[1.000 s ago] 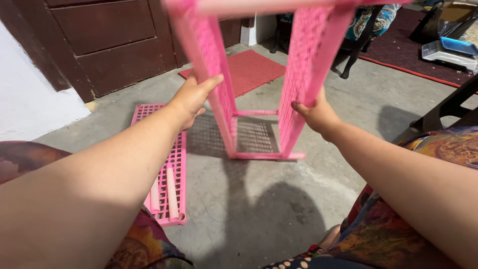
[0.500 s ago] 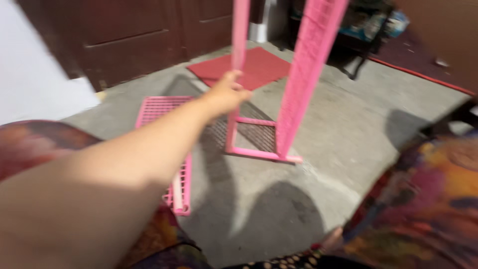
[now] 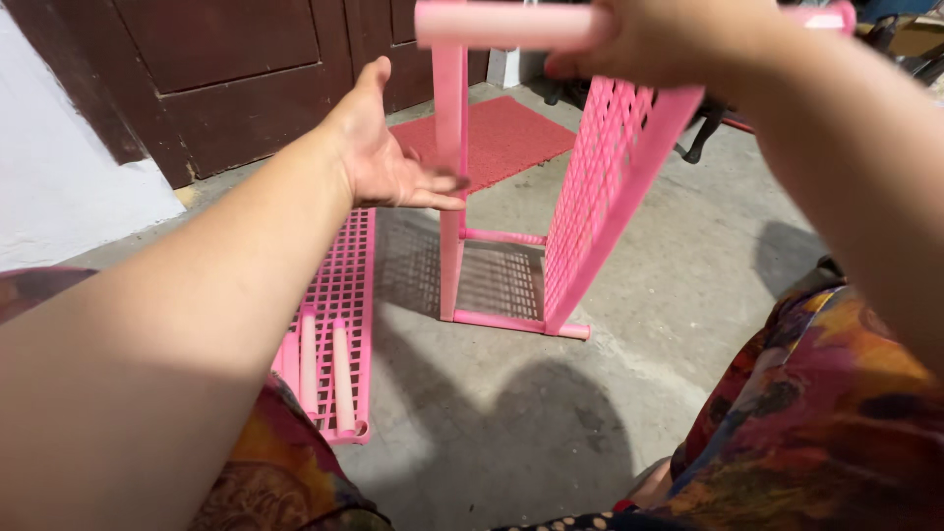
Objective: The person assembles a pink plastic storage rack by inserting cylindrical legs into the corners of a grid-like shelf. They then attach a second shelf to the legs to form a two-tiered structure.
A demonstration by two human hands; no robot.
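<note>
Gripping the pink tube [image 3: 511,25] at twelve o'clock with our right hand [image 3: 654,39], left hand [image 3: 393,162] spread empty, we risk toppling the pink rack [image 3: 615,187].

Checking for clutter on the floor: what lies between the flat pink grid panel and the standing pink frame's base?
In the head view, only bare concrete floor, shaded, separates the flat grid panel from the standing frame's base.

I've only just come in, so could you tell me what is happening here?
A person is handling a pink plastic rack frame standing on the concrete floor. The right hand grips its top bar; the open left hand reaches toward the upright post. A pink lattice panel with two pale tubes lies flat nearby.
</note>
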